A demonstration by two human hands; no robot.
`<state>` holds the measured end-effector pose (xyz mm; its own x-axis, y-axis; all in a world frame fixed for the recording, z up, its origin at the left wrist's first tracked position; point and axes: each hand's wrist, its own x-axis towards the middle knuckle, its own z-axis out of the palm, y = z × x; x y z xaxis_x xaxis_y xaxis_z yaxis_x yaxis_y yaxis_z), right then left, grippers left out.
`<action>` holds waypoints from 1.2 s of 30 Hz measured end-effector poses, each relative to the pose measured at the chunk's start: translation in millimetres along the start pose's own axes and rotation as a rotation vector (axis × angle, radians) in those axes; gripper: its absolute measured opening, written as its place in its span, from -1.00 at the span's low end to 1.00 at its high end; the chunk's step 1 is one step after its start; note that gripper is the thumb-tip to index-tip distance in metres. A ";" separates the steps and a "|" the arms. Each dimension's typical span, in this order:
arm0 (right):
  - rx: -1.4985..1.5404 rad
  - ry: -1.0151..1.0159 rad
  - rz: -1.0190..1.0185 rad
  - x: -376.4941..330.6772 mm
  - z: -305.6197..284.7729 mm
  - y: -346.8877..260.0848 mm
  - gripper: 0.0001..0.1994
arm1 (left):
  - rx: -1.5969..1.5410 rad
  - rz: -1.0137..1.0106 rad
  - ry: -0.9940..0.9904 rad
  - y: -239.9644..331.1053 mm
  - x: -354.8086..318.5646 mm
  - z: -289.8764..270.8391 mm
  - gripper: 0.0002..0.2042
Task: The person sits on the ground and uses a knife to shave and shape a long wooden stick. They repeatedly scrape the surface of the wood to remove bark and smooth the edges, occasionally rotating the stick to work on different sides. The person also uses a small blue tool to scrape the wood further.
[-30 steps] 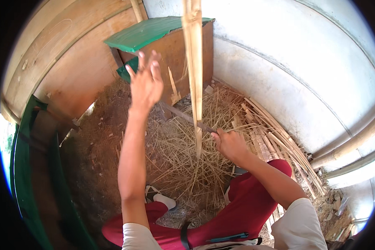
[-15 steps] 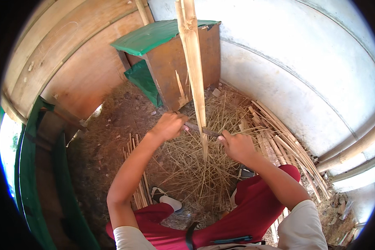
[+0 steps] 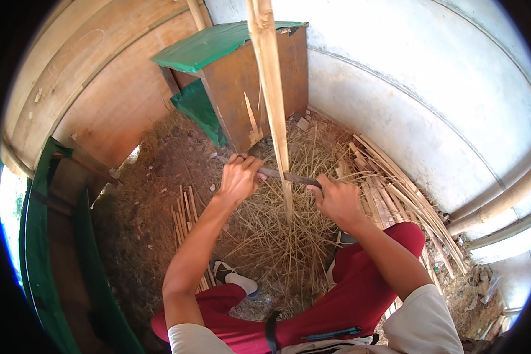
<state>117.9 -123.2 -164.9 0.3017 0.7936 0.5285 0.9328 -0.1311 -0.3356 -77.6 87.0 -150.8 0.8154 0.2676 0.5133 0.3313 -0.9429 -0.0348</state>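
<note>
Left hand (image 3: 239,177) and right hand (image 3: 335,200) both gripping the knife blade (image 3: 289,176), splitting upright bamboo strip (image 3: 272,88) between; pressing evenly.

The scene was bright with daylight, strongest on the pale wall (image 3: 430,100) at the upper right, which was nearly washed out. A blown-out sliver of outdoor light showed at the far left edge, and another at the lower right. Shadows were soft, darkest under the green-topped wooden box (image 3: 242,76) and along the left side. Fisheye distortion bent the wall lines and planks toward the rim, which faded into a black vignette. The centre was sharp, with slight softness at the edges
</note>
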 end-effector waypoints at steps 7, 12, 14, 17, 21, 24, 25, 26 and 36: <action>0.044 0.158 -0.009 -14.0 16.2 -7.2 -0.64 | 0.077 0.063 0.071 1.1 -12.4 -1.4 -0.82; 0.021 0.092 0.021 -3.7 16.0 11.6 -0.65 | -0.002 0.018 -0.055 6.6 19.2 -2.7 -0.87; 0.004 -0.052 0.008 7.8 -9.5 0.2 -0.64 | -0.111 -0.088 -0.276 -2.5 24.1 -14.3 -0.89; -0.055 -0.094 -0.004 21.5 -24.5 -0.7 -0.63 | -0.249 -0.233 -0.496 5.4 50.4 -47.0 -0.63; -0.043 -0.080 0.037 8.2 -19.4 -12.2 -0.64 | -0.769 -0.253 -0.144 10.1 71.0 -112.1 -0.26; -0.002 -0.110 0.086 -7.1 -8.1 -23.2 -0.65 | -1.038 -0.390 0.310 43.3 98.9 -124.3 -0.41; 0.006 -0.113 0.077 -10.0 -3.0 -24.5 -0.66 | -0.933 -0.448 0.305 57.6 106.3 -128.1 -0.47; 0.011 -0.112 0.068 -12.3 0.3 -24.7 -0.66 | -0.831 -0.502 0.301 72.1 113.8 -134.8 -0.54; 0.025 -0.036 0.040 -14.5 12.5 -35.7 -0.63 | -0.350 -0.616 0.661 92.0 105.0 -137.3 -0.79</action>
<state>77.8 -122.5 -170.3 0.3309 0.8087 0.4863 0.9148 -0.1484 -0.3756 -26.7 1.0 17.6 0.0791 0.6694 0.7387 0.3639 -0.7093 0.6038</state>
